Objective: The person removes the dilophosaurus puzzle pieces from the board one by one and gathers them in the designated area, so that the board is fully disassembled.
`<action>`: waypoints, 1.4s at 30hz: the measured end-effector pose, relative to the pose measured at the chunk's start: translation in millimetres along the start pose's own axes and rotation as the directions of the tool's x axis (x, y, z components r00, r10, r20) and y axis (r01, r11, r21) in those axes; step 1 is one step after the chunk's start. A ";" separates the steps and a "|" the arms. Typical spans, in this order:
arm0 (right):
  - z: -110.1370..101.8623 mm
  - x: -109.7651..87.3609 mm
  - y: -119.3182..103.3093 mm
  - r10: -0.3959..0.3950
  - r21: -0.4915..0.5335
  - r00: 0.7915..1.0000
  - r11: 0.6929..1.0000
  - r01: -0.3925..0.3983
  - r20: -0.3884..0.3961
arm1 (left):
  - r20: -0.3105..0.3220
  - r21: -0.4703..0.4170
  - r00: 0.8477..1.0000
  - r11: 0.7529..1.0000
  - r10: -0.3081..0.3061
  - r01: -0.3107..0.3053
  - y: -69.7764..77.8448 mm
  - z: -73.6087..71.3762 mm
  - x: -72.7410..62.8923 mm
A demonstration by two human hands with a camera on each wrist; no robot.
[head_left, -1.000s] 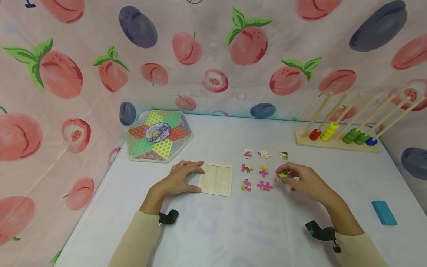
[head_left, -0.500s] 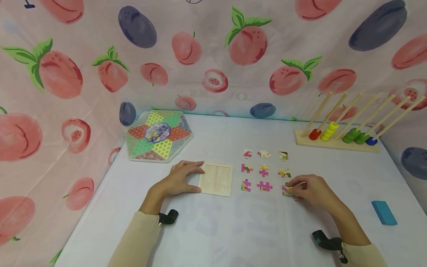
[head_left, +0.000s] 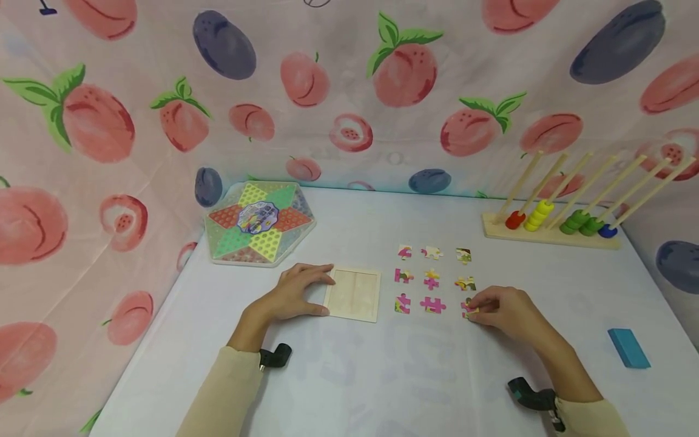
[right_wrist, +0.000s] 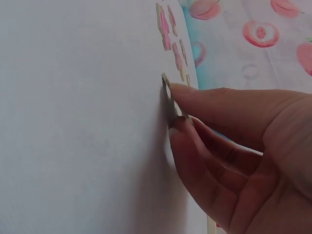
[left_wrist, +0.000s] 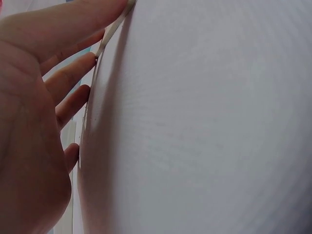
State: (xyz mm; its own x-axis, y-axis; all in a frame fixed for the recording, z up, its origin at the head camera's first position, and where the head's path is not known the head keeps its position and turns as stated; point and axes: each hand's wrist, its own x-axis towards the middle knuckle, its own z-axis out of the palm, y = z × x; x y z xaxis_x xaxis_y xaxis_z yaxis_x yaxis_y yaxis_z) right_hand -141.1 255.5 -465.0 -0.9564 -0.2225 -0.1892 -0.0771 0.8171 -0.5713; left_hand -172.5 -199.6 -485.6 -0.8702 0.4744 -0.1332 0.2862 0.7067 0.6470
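Note:
In the head view, my right hand (head_left: 508,309) pinches a pink and yellow jigsaw puzzle piece (head_left: 466,308) at the lower right of the laid-out pieces. Seen from the right wrist, that puzzle piece (right_wrist: 167,92) is tilted edge-on between thumb and fingers, close to the white tabletop. Several other pieces, such as a pink one (head_left: 433,304), lie apart in rows to its left and behind it. My left hand (head_left: 295,294) rests with extended thumb and fingers against the left edge of a bare, shallow wooden puzzle tray (head_left: 355,295).
A hexagonal Chinese checkers board (head_left: 259,221) lies at the back left. At the back right stands a wooden peg abacus (head_left: 551,233) with coloured beads. A blue block (head_left: 629,348) sits near the right edge. Fruit-print cloth (head_left: 349,79) hangs behind the table.
My right hand has moved right and toward me with its puzzle piece, into the bottom row. Another piece now lies uncovered just behind it. The left hand has stayed at the tray.

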 end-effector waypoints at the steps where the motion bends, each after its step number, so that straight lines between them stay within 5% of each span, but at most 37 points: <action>1: 0.3 0.1 -1.2 -0.001 -0.004 1.000 1.000 0.001 -0.005 | 0.000 -0.001 1.000 1.000 0.001 -0.001 0.4 -0.2 -0.1; 24: 4.8 -1.8 -6.5 -0.039 -0.089 0.998 0.995 0.034 -0.052 | -0.005 -0.009 1.000 1.000 0.008 -0.008 0.4 0.1 0.3; 42: 7.4 -2.7 -3.9 0.023 -0.072 0.999 0.997 -0.025 -0.039 | -0.016 -0.017 1.000 1.000 0.017 -0.018 -1.9 1.7 0.7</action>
State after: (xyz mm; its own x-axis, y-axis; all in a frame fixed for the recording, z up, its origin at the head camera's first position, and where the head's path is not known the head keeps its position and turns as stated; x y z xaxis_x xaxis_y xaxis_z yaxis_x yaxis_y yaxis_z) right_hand -136.2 249.0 -468.2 -0.9682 -0.1830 -0.1708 -0.0728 0.8586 -0.5074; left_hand -173.0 -199.7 -488.2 -0.8712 0.4783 -0.1101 0.2947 0.6891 0.6620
